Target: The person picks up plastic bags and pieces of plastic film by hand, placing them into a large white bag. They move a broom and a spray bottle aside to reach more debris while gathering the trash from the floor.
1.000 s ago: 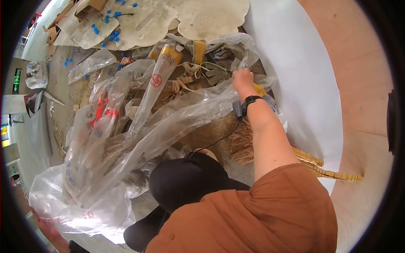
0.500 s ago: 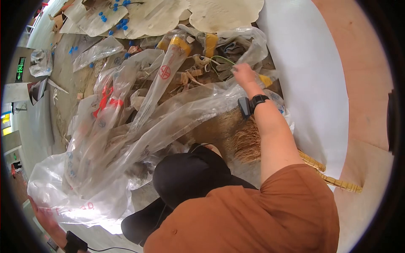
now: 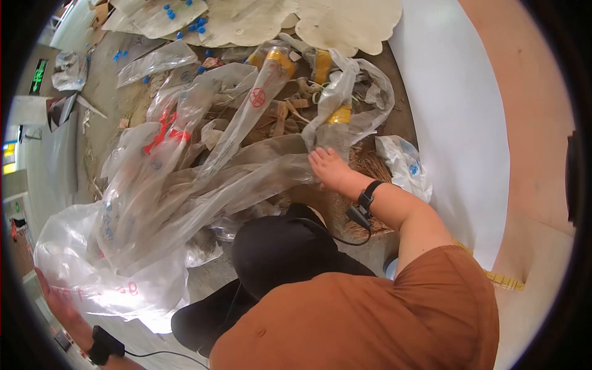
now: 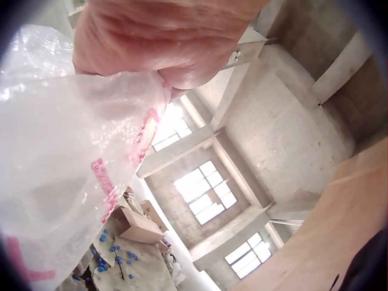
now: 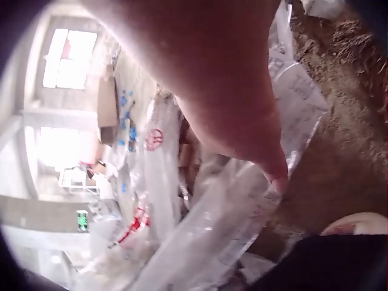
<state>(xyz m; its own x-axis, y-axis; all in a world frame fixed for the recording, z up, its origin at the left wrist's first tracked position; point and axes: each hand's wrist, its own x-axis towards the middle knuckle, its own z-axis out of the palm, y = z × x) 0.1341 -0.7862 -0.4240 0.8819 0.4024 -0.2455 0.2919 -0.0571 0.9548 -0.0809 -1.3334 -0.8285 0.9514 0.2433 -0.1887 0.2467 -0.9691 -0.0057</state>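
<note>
A long, crumpled clear plastic bag (image 3: pixel 246 176) stretches across the floor between both hands. At the lower left, my left hand (image 3: pixel 58 302) grips its wide end, which carries red print; in the left wrist view that hand (image 4: pixel 157 42) is curled at the bag's edge, its fingertips hidden. My right hand (image 3: pixel 330 169) holds the narrower part, fingers over the film and thumb toward me. The right wrist view shows the thumb (image 5: pixel 277 176) lying along the plastic. Just beyond the right hand, a fold with yellow tape (image 3: pixel 339 114) stands up.
Other plastic film with a red ribbon (image 3: pixel 166 132) and a taped plastic roll (image 3: pixel 259 95) lie left of centre. A straw broom (image 3: pixel 370 163) and a white bag (image 3: pixel 407 166) are on the right, by a white panel (image 3: pixel 456 123). Blue caps (image 3: pixel 197 24) are scattered at the back.
My right hand has moved left and toward me, drawing the plastic and its yellow-taped part along. More of the white bag and broom shows. The left hand stays at the wide end.
</note>
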